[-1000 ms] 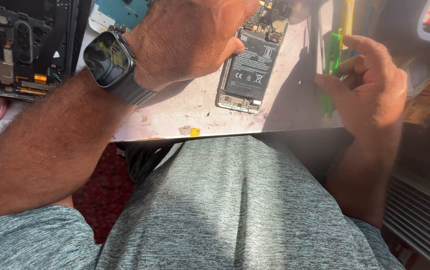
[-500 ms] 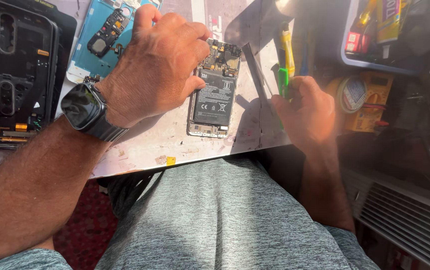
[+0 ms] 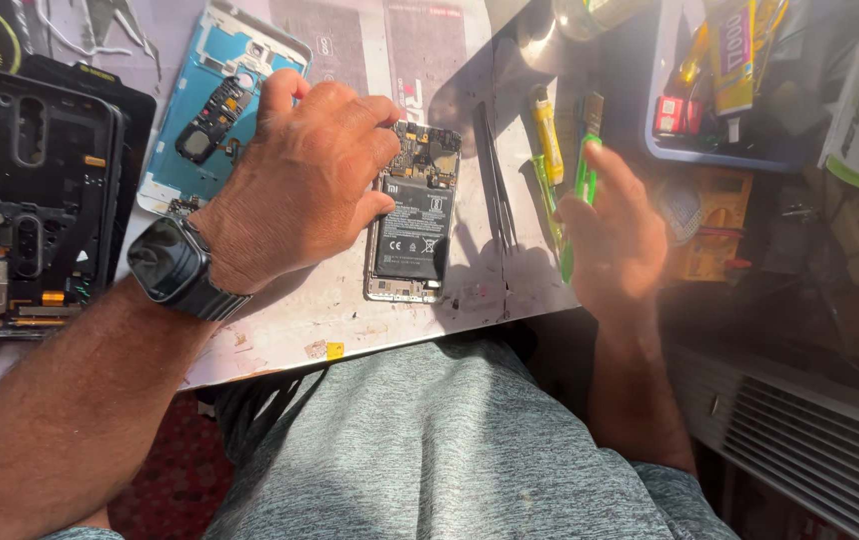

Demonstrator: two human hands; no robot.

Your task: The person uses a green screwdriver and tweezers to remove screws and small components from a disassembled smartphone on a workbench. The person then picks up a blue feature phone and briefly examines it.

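The left hand (image 3: 300, 180) is pressing flat on the opened, backless black smartphone (image 3: 413, 215) lying on the white counter (image 3: 290, 330), a light, fragile thing best gripped by its edges, while the right hand (image 3: 615, 235) is grasping a green-handled screwdriver (image 3: 580, 190).

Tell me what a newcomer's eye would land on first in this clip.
First the left hand, a dark watch on its wrist, pressing on an opened phone with its battery exposed at the middle of the pale mat. To the right, the right hand holds a green tool in shadow, beside tweezers. A blue back cover lies behind the left hand.
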